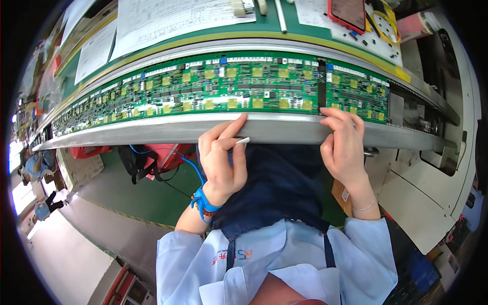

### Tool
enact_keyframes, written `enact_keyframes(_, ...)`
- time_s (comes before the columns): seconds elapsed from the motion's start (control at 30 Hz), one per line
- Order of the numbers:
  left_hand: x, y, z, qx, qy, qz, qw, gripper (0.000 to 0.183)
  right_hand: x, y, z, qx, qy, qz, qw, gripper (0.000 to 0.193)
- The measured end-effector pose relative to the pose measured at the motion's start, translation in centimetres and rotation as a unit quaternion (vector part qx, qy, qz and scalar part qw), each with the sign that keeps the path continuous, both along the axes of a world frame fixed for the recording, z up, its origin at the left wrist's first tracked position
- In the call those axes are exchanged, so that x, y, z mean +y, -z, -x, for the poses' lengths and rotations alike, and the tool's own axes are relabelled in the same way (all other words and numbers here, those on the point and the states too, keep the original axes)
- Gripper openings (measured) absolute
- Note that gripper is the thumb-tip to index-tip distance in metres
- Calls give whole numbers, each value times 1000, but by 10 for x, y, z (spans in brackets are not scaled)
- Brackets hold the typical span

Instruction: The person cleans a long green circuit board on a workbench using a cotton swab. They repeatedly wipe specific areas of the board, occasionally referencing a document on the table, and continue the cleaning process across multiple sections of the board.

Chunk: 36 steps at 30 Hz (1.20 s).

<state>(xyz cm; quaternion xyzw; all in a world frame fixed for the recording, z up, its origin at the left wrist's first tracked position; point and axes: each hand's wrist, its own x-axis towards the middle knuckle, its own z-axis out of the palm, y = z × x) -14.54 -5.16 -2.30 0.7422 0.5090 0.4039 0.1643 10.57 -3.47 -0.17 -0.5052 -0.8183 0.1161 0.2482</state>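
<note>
Boards (pixel 218 90), green and yellow-patched, lie edged by metal rail (pixel 284 130), left grip (pixel 220 158) pinching white piece (pixel 243 141), right grip (pixel 344 145) apart.

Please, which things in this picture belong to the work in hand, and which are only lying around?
Likely part of the work:
green circuit boards
metal rail, with left hand and right hand at it
blue wrist strap

Apparently just lying around:
red-edged phone
paper sheets
red bag

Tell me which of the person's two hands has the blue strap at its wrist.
The left hand: the blue strap is at its wrist. The right hand has a thin pale bracelet there instead.
</note>
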Motion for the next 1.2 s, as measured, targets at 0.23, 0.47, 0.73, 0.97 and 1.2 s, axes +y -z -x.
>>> enact_keyframes(0.23,11,-6,-6,30,-2,-11,999,6,-2,-4,-7,-52,48,-3,997,40)
enact_keyframes(0.47,23,-9,-22,38,19,3,999,10,-4,-8,-25,-78,136,-12,988,36)
enact_keyframes(0.73,26,-10,-53,22,83,-7,996,14,3,-12,-27,-23,163,-2,986,25)
enact_keyframes(0.97,33,-11,-79,29,130,4,991,19,24,-12,-16,8,68,-13,998,22)
enact_keyframes(1.2,33,-7,-81,29,119,-3,993,27,34,-11,-15,-2,43,4,999,18)
